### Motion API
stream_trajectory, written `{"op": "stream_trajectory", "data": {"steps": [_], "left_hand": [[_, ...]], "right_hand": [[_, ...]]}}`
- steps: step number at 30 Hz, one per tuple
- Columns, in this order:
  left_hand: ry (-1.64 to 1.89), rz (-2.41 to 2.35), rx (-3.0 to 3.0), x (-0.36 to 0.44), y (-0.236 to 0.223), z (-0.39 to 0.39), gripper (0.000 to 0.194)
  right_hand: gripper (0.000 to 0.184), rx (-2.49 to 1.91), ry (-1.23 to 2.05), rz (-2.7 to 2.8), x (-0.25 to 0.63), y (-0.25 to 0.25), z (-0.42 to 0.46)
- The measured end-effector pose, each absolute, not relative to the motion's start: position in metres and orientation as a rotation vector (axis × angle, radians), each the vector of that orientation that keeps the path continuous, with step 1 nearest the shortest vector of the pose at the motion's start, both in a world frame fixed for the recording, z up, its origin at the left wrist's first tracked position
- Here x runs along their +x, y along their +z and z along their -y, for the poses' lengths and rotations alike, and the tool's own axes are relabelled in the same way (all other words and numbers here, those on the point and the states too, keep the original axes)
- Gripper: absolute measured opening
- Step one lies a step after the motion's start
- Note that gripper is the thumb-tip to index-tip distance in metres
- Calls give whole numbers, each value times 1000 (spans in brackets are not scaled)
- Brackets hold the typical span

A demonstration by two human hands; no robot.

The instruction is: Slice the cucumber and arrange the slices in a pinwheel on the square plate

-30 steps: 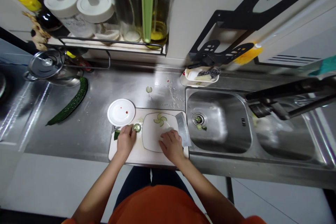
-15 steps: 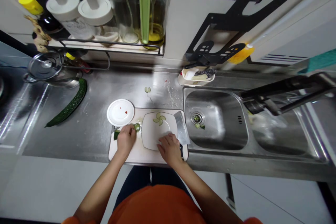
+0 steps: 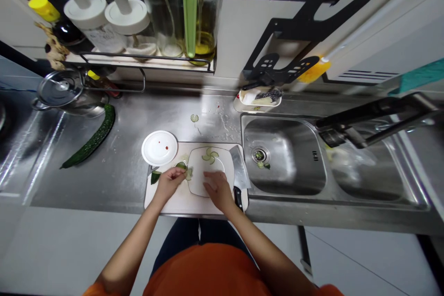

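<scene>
My left hand pinches a thin cucumber slice at the left rim of the white square plate. Over the plate's right side is my right hand, thumb and fingers apart, holding nothing. Several pale cucumber slices lie fanned out near the plate's far edge. The plate rests on a cutting board. Beside my left hand are a cucumber end piece and another cut cucumber piece. A cleaver with a black handle lies right of the plate.
A small white dish with red bits overlaps the board's far left corner. Farther left lie a whole cucumber and a lidded pot. On the right are a sink and a black faucet. Bottles stand on a rack behind.
My left hand has moved slightly right and now holds a cucumber slice out at the plate's rim. My right hand has shifted a little left and spread its thumb and fingers.
</scene>
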State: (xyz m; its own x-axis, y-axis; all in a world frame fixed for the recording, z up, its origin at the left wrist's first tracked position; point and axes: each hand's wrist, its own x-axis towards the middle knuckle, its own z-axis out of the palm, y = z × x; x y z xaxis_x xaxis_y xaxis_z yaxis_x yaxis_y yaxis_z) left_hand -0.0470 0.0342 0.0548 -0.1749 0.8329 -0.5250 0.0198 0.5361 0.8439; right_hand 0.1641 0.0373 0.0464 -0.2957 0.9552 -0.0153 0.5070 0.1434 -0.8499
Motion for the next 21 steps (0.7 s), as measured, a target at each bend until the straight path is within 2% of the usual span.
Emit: {"op": "stream_trajectory", "data": {"steps": [4,8,15,21], "left_hand": [[791,-1413,684,-28,70,-39,30],[722,-1329,680,-14,75,-42,32],[686,-1228,608,3,64,-42,33],[664,-1173,197,18,59,-43,40]], "right_hand": [[39,-1486,1515,1512,158,50,-50],[27,-1406,1845,1166,160,50,-56],[20,-1465,1792,1161,179,59,-56],[16,-1508,1655,1396,195,76,-59]]}}
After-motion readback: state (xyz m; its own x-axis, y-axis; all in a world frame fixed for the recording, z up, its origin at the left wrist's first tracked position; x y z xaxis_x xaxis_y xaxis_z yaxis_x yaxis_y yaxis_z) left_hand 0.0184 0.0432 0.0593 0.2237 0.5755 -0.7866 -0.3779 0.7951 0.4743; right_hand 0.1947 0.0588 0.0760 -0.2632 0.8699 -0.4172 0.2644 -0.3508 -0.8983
